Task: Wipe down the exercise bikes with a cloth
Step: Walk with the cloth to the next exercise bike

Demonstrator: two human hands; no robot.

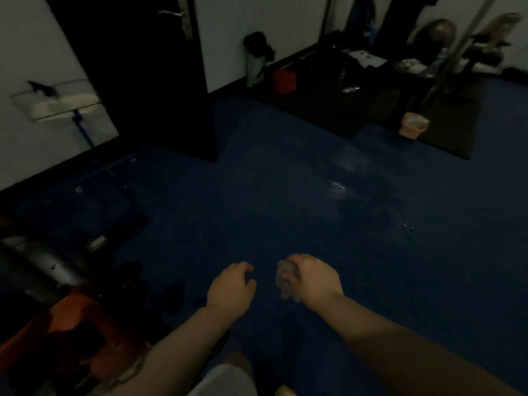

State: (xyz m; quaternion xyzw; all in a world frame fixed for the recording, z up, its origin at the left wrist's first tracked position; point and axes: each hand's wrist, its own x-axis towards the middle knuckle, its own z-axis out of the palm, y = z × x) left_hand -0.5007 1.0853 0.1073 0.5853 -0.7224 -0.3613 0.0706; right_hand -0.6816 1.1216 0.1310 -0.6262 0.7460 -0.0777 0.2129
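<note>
Fingers of the right hand point(311, 278) clenched round a crumpled pale cloth point(285, 280), left hand point(231, 290) loosely curled and holding nothing, both above the dark blue floor point(314, 195), red-and-black exercise bike point(71, 324) at left.

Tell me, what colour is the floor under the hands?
Dark blue. The floor shows best in the head view, with a few shiny light spots on it.

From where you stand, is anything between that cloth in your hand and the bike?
Nothing visible. The right hand grips the cloth; the red-and-black exercise bike sits low on the left, with the empty left hand and bare blue floor between.
</note>
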